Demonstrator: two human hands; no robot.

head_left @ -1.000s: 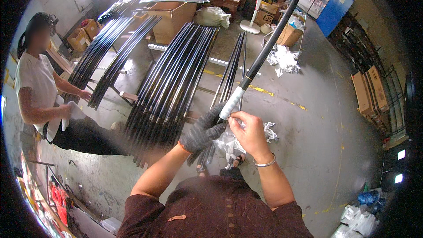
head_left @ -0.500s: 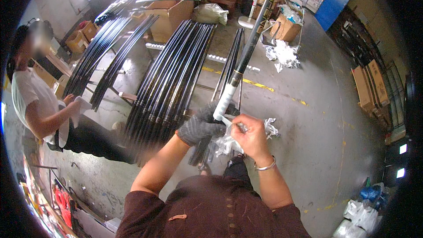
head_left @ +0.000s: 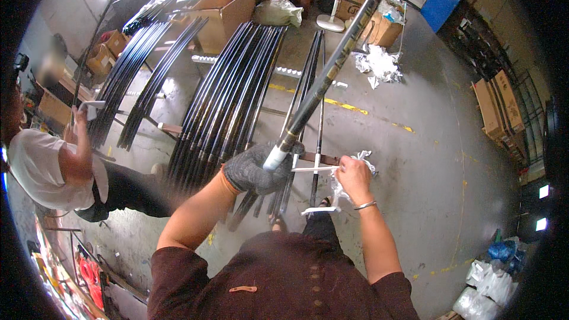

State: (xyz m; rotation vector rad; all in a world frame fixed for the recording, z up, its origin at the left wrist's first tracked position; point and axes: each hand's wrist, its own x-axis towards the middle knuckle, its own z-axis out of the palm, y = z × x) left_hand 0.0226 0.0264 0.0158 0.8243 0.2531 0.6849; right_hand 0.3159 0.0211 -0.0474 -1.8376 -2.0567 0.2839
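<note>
My left hand (head_left: 252, 169), in a dark grey knit glove, is closed around the lower end of a long dark pole (head_left: 323, 83). The pole slants up toward the far right. A white wrapped section (head_left: 275, 157) shows at its near end, partly hidden by the glove. My bare right hand (head_left: 354, 179), with a bangle at the wrist, pinches a white strip (head_left: 314, 169). That strip stretches taut across to the pole end. Another length of white strip (head_left: 318, 210) dangles below my right hand, beside some crumpled white film.
Many dark poles (head_left: 231, 95) lie side by side on a rack ahead, with a few more (head_left: 305, 89) just right of them. At the left a co-worker in a white shirt (head_left: 44, 166) stands with a pole. White scraps (head_left: 379, 66) lie near a cardboard box (head_left: 384, 28).
My right hand has moved right and down from the pole, drawing the strip out straight. Less white wrap shows on the pole. The co-worker's hands have risen and a pole stands in them.
</note>
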